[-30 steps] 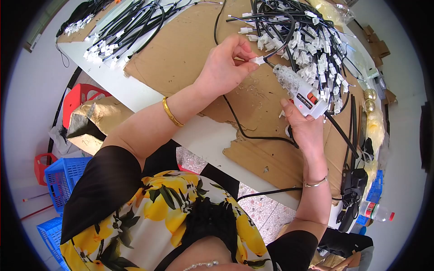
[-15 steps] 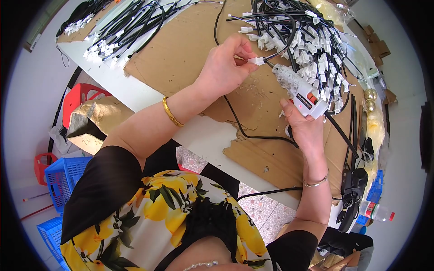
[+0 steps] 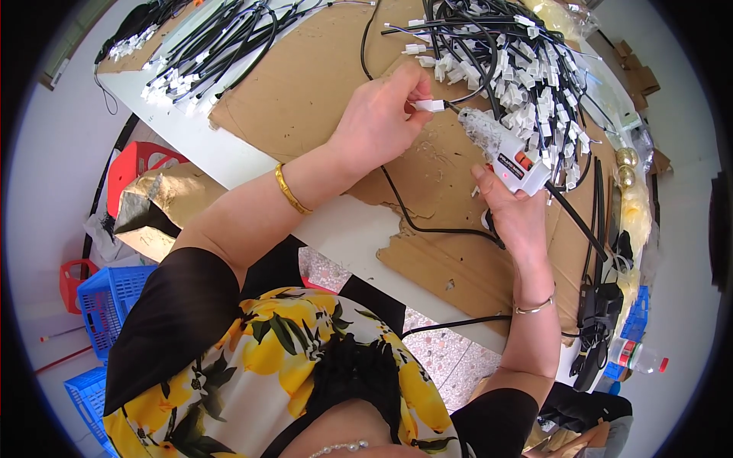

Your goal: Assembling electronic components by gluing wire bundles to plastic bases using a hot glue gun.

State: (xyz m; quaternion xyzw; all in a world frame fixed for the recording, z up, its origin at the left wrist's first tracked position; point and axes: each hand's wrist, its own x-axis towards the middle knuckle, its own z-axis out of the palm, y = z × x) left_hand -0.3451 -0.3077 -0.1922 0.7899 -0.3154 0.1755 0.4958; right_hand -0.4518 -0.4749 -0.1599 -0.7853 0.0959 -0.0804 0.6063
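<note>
Item: white glue gun (image 3: pixel 505 153), gripped in the closed right hand (image 3: pixel 518 217), nozzle aimed toward 10 o'clock at a small white connector (image 3: pixel 430 105) pinched in the left hand (image 3: pixel 378 122) fingertips over the cardboard sheet (image 3: pixel 305 84). Step judged: gluing the connector end (black cable attached). Next calls for steady nozzle contact; wired connector pile (image 3: pixel 527 69) at 12 o'clock.

1. The glue gun (image 3: pixel 508 155) is sitting higher in the right hand (image 3: pixel 515 217), its nozzle now reaching toward 11 o'clock and meeting the white connector (image 3: pixel 430 106).
2. The left hand (image 3: pixel 379 122) is pinching that connector slightly nearer the gun.
</note>
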